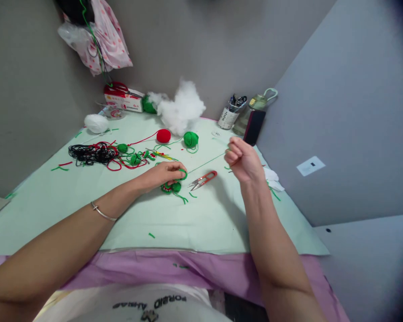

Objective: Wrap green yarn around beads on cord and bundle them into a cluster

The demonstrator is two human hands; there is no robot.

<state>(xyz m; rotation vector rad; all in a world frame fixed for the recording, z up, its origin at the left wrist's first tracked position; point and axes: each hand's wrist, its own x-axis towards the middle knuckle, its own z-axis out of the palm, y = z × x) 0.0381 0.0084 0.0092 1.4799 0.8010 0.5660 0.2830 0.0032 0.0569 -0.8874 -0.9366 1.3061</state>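
Note:
My left hand (163,173) rests on the pale green table cover (121,210), its fingers closed round a small green and red crocheted piece (172,187). A thin green yarn strand (204,162) runs taut from that piece up to my right hand (242,161), which is raised above the table and pinched shut on the strand's end. Red-handled thread snips (203,180) lie on the cover between my two hands.
Green yarn ball (190,139), red yarn ball (163,135), white stuffing (180,110) and a white yarn ball (96,123) sit farther back. A tangle of black, red and green yarn (100,154) lies left. A pen cup (230,114), bottle (255,107) and phone (254,127) stand far right.

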